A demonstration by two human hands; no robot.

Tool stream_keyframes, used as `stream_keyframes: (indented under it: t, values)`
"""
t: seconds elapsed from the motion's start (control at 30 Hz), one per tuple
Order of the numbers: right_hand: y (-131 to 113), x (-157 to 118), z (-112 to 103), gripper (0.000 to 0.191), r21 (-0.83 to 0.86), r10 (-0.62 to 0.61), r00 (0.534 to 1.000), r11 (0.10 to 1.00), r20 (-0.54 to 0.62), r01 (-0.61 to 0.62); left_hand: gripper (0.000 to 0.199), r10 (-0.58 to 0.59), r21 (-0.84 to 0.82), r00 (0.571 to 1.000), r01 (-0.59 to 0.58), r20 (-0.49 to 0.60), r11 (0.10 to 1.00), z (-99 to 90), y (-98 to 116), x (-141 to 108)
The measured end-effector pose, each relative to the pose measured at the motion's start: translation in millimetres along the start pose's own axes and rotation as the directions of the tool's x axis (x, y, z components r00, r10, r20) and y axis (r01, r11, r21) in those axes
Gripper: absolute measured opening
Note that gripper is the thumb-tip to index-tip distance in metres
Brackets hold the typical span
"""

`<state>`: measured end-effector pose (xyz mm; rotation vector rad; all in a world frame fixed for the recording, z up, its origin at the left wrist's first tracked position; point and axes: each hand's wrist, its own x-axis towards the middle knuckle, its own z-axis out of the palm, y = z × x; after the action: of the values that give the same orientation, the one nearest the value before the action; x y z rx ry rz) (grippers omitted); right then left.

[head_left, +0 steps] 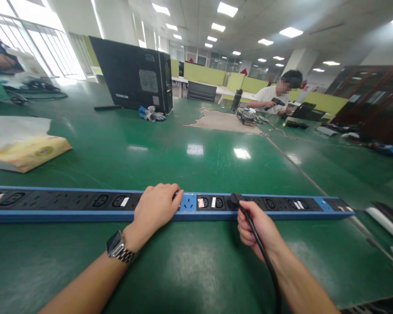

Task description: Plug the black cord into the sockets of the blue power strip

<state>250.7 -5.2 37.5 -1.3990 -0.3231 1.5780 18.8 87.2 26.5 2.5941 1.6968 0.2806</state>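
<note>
A long blue power strip with black sockets lies across the green table, reaching the picture's left edge. My left hand, with a watch on its wrist, lies across the strip left of a blue socket. Its fingers curl over the far edge, their tips hidden. Closed around a black power plug is my right hand. The plug is at a socket right of the middle; how deep it sits cannot be made out. Its black cord runs down over my right wrist.
At the left lies a yellow tissue pack. A black computer case stands farther back, gloves at its foot. Across the table a person holds a dark tool near a clutter of parts. Another person is partly visible at far left.
</note>
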Motion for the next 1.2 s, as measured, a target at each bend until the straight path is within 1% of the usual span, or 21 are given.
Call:
stream_keyframes:
  t: [0.13, 0.27, 0.33, 0.4, 0.5, 0.57, 0.63, 0.67, 0.7, 0.73, 0.77, 0.8, 0.83, 0.87, 0.9, 0.93, 0.97, 1.03, 1.1, 1.17, 1.2]
  values:
    - [6, 3, 5, 0.041, -0.060, -0.014, 0.998, 0.998, -0.057, 0.010, 0.042, 0.002, -0.014, 1.000, -0.002, 0.001, 1.000, -1.2, 0, 0]
    - [12, 8, 12, 0.038, -0.091, -0.028, 0.997, 0.996, -0.068, 0.022, 0.043, 0.008, -0.015, 1.000, -0.008, -0.005, 1.000, -1.6, 0, -1]
    - [13, 6, 13, 0.040, -0.053, -0.061, 0.995, 0.997, -0.075, 0.057, 0.043, 0.015, -0.027, 1.000, -0.015, -0.006, 1.000, -1.5, -1, -1]
    - [15, 5, 9, 0.042, -0.014, -0.050, 0.996, 0.999, -0.071, 0.049, 0.043, 0.020, -0.039, 1.000, -0.020, -0.009, 0.999, -1.4, -1, -2]
    - [20, 7, 3, 0.044, -0.001, -0.041, 0.996, 0.999, -0.074, 0.041, 0.043, 0.024, -0.038, 1.000, -0.025, -0.015, 0.999, -1.5, -1, -2]
    - [23, 9, 1, 0.041, 0.000, -0.049, 0.996, 0.999, -0.080, 0.049, 0.043, 0.019, -0.022, 1.000, -0.019, -0.023, 1.000, -1.7, -1, -2]
    - [20, 5, 4, 0.032, 0.021, -0.043, 0.998, 0.999, -0.055, 0.044, 0.043, 0.011, -0.006, 1.000, -0.011, -0.026, 1.000, -1.9, 0, -2]
    - [15, -1, 7, 0.028, 0.039, -0.064, 0.997, 0.997, -0.031, 0.066, 0.044, 0.009, 0.000, 1.000, -0.009, -0.022, 1.000, -2.0, 0, -2]
    - [8, -10, 10, 0.025, 0.059, -0.119, 0.993, 0.991, -0.002, 0.118, 0.044, 0.006, 0.005, 1.000, -0.006, -0.017, 1.000, -2.2, 0, -2]
    - [-2, -21, 12, 0.024, 0.080, -0.206, 0.978, 0.976, 0.024, 0.203, 0.044, 0.005, 0.008, 1.000, -0.005, -0.013, 1.000, -2.5, 1, -2]
    - [-13, -33, 14, 0.025, 0.099, -0.314, 0.949, 0.946, 0.038, 0.309, 0.044, 0.005, 0.012, 1.000, -0.004, -0.012, 1.000, -2.9, 1, -2]
    - [-24, -45, 14, 0.025, 0.107, -0.416, 0.908, 0.906, 0.056, 0.409, 0.044, 0.004, 0.015, 1.000, -0.004, -0.015, 1.000, -3.4, 1, -2]
    - [-36, -55, 11, 0.026, 0.102, -0.484, 0.873, 0.873, 0.053, 0.478, 0.044, 0.005, 0.015, 1.000, -0.004, -0.022, 1.000, -4.0, 1, -2]
    - [-46, -62, 4, 0.027, 0.087, -0.517, 0.855, 0.854, 0.036, 0.512, 0.044, 0.006, 0.011, 1.000, -0.006, -0.027, 1.000, -4.8, 2, -2]
    - [-55, -64, -6, 0.028, 0.069, -0.512, 0.859, 0.857, 0.004, 0.511, 0.044, 0.005, 0.004, 1.000, -0.005, -0.027, 1.000, -5.6, 2, -2]
    - [-61, -64, -20, 0.031, 0.052, -0.480, 0.877, 0.875, -0.037, 0.481, 0.043, 0.003, -0.007, 1.000, -0.003, -0.021, 1.000, -6.4, 1, -2]
    - [-64, -60, -38, 0.034, 0.038, -0.422, 0.903, 0.904, -0.078, 0.425, 0.043, 0.002, -0.019, 1.000, -0.002, -0.010, 1.000, -7.0, 1, -2]
    - [-66, -48, -79, 0.038, 0.023, -0.298, 0.940, 0.952, -0.166, 0.305, 0.043, 0.002, -0.036, 1.000, -0.001, 0.011, 0.999, -7.7, 1, -2]
    - [-65, -37, -118, 0.039, 0.003, -0.246, 0.938, 0.967, -0.243, 0.254, 0.043, 0.005, -0.034, 1.000, -0.005, 0.011, 0.999, -7.4, 1, -1]
    - [-63, -30, -146, 0.039, -0.046, -0.205, 0.943, 0.979, -0.264, 0.200, 0.043, 0.011, -0.021, 1.000, -0.011, 0.005, 1.000, -6.6, 1, -1]
    - [-62, -28, -153, 0.039, -0.077, -0.187, 0.948, 0.982, -0.258, 0.172, 0.043, 0.013, -0.016, 1.000, -0.013, 0.004, 1.000, -6.1, 0, -1]
